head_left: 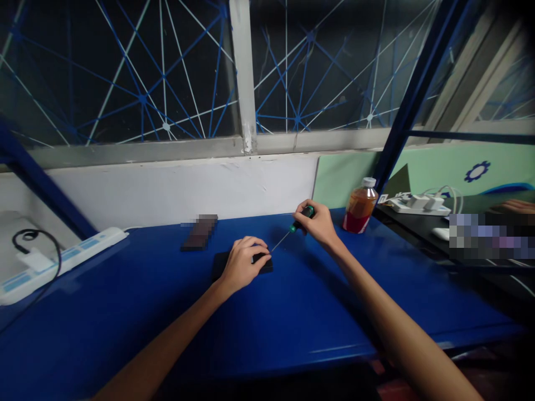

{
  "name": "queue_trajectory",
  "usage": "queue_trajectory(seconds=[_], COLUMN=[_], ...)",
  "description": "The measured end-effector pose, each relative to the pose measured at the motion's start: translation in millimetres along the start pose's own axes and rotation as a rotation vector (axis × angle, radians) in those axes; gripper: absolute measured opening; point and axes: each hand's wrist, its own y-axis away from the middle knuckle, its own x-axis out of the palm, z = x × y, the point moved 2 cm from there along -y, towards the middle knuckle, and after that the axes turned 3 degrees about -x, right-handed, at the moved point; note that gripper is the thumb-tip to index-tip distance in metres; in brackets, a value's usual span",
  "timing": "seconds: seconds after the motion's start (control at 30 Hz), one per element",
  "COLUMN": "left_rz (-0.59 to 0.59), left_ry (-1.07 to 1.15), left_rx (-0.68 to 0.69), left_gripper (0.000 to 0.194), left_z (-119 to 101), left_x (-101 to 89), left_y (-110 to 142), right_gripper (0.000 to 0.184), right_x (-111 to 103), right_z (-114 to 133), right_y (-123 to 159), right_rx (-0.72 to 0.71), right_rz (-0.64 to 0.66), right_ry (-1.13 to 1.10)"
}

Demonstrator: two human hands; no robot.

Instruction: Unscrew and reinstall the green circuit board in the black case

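Observation:
A flat black object [220, 263], box-like and too dark for its kind to show, lies on the blue table [276, 312]. My left hand [244, 262] rests over it, fingers curled and thumb pressed along its right part, gripping it and hiding much of it. In my right hand [320, 223] is a screwdriver [281, 241] with a green and black handle. Its thin shaft slants down to the left. The tip ends at the right edge of the black object, close to my left fingertips; whether it touches is too small to tell.
Behind lies a dark flat slab [195, 239], partly blurred out. A bottle of orange drink [360, 206] stands at the back right. A white power strip [83, 253] with a black cable is on the left. Another power strip [422, 206] sits on the black table at right, near another person's hand [518, 207].

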Motion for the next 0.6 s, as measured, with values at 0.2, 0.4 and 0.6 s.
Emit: queue_trajectory(seconds=[0.2, 0.4, 0.6], left_rz=[-0.005, -0.006, -0.001], left_ry=[-0.001, 0.008, 0.034], left_rx=[-0.008, -0.015, -0.028], left_gripper=[0.009, 0.008, 0.009], left_z=[-3.6, -1.7, -0.8], left_x=[-2.2, -0.7, 0.8], left_y=[-0.6, 0.0, 0.3], right_gripper=[0.008, 0.008, 0.009], right_x=[0.2, -0.1, 1.3], right_z=[2.1, 5.2, 3.9], right_y=[1.3, 1.9, 2.0], right_rx=[-0.002, -0.002, -0.016], right_rz=[-0.01, -0.021, -0.02], right_ry=[-0.005, 0.011, 0.017])
